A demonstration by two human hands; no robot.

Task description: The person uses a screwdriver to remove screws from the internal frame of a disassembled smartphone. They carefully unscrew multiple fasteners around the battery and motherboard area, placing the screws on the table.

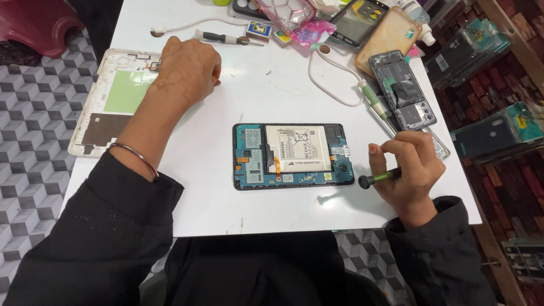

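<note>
Tablet [293, 156], one, lies opened, battery [296, 149] inside; my right hand [409, 167] grips one screwdriver [378, 178], left hand [190, 68] curls loosely, empty, beside one back cover [113, 102].

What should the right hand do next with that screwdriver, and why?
Probably bring the screwdriver tip down to the opened tablet. The right hand holds it just off the tablet's right edge, not touching, while the left hand rests away on the table.
</note>
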